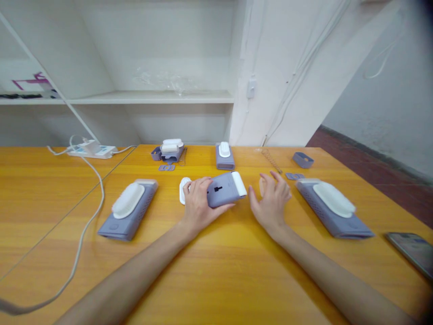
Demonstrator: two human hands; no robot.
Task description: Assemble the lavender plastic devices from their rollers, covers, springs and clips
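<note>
My left hand [198, 201] is wrapped around a purple-grey plastic case [223, 188], lifted and tilted over the table. The case has a white end piece [239, 184] on its right end and a dark slot on the face towards me. Just behind my left fingers lies a white oval plastic part [183, 192], partly hidden. My right hand [272, 201] hovers to the right of the case, apart from it, with fingers spread and slightly curled. I see nothing held in it.
Similar cases with white oval pads lie left [126, 210] and right [333, 207], and another case [225, 155] stands behind. Further back are a cluster of parts [172, 151], a coil spring [271, 161] and a purple-grey cap [303, 160]. A power strip [93, 150] and phone [412, 253] flank them.
</note>
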